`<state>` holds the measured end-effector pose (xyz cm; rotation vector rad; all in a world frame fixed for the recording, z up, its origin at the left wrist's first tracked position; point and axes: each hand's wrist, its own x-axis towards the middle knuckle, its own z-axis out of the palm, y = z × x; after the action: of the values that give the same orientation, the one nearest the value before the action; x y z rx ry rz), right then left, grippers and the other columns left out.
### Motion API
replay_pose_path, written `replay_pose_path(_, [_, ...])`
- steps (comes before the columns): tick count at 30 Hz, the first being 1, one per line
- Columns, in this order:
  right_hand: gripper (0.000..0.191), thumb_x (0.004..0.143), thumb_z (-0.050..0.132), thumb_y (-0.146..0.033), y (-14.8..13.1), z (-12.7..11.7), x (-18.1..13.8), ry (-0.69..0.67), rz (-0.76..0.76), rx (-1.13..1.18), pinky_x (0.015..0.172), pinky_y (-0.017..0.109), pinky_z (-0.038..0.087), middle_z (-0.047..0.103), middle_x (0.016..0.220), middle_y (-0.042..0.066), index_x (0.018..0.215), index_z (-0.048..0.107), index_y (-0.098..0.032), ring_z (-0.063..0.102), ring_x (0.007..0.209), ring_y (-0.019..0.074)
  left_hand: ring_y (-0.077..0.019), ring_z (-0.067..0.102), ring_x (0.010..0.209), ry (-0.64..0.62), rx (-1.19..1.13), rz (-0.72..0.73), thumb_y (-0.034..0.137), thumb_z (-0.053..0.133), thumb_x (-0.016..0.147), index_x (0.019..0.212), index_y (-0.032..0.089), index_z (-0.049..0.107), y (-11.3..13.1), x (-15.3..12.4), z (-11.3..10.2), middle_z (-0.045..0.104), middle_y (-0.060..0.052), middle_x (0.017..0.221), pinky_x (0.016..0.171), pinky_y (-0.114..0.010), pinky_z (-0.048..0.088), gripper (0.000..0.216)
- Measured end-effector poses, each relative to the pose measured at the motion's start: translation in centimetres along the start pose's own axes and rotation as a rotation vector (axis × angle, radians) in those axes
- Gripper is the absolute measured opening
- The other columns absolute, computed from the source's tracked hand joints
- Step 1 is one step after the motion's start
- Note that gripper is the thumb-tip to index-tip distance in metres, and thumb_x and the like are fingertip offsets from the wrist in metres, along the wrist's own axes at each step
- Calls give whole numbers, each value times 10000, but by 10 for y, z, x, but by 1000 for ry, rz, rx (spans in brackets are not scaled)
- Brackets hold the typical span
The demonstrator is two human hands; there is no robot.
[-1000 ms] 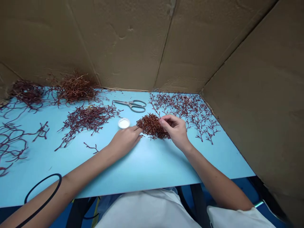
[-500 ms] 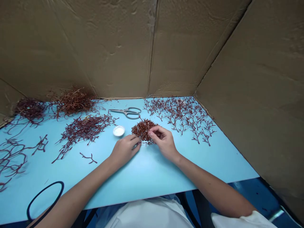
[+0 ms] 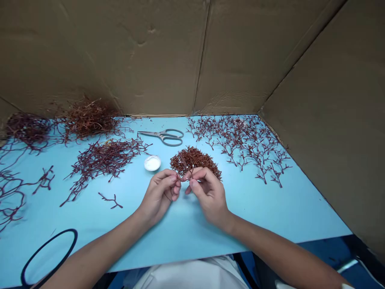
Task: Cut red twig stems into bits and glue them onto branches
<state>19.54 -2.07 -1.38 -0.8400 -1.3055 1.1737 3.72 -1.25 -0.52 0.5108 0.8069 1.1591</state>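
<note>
My left hand (image 3: 159, 194) is closed in a pinch, its fingertips on the end of a thin brown twig. Close beside it, my right hand (image 3: 212, 196) pinches a small forked brown twig (image 3: 192, 171) with pale tips between thumb and forefinger. Whether the two hands hold one joined piece, I cannot tell. Just beyond the fingers lies a heap of short reddish-brown twig pieces (image 3: 192, 156), partly hidden by my right hand. To its left stands a small white cup (image 3: 152, 163) with white stuff in it.
Scissors (image 3: 159, 134) lie behind the cup. Forked twigs (image 3: 237, 140) spread over the back right. On the left are a pile of branched twigs (image 3: 102, 160), a tangled heap (image 3: 87, 120) and one loose twig (image 3: 111, 199). Cardboard walls (image 3: 162, 60) enclose the blue table (image 3: 168, 245).
My left hand has lifted from the tabletop, turned and come up near my right hand, with a twig end in its fingers. The view has shifted slightly.
</note>
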Motion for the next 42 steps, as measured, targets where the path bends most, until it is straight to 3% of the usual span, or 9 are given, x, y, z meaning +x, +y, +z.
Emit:
replay_pose_path(7, [115, 972, 681, -199, -1, -2, 2, -31, -130, -169, 685, 245, 589, 664, 962, 32, 872, 634, -232, 665, 878, 145, -73, 585, 570, -36, -98, -124, 264, 999, 614, 727, 152, 786, -3, 1, -6, 662, 4, 641, 453, -119, 462, 266])
replay_pose_path(22, [138, 946, 683, -130, -3, -3, 4, -73, -195, -231, 728, 247, 581, 674, 928, 17, 862, 629, -225, 669, 867, 129, -73, 574, 576, -84, -65, -116, 221, 948, 688, 754, 151, 796, -5, 1, -7, 677, -3, 668, 441, -118, 464, 179])
replay_pose_path(42, [140, 987, 655, -187, 0, -5, 5, -107, -165, -312, 769, 305, 558, 678, 918, 18, 866, 607, -237, 646, 860, 149, -112, 608, 579, -5, 129, 82, 308, 991, 658, 679, 161, 754, -2, -1, -3, 718, -26, 694, 427, -168, 486, 280])
